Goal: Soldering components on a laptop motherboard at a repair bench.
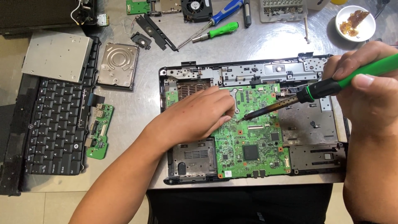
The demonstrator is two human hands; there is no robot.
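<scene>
Laptop base (309, 124): under both hands, on the metal table (141, 99)
Motherboard (253, 137): below the iron's tip, left hand (199, 116) pressed flat on its left part, fingers together
Soldering iron (331, 85): right hand (367, 93) pinching the green handle
Risk: a slipped tip could scorch nearby parts or the close left fingers

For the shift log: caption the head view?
Right hand holds soldering iron tip to green motherboard; left hand steadies it.
</scene>
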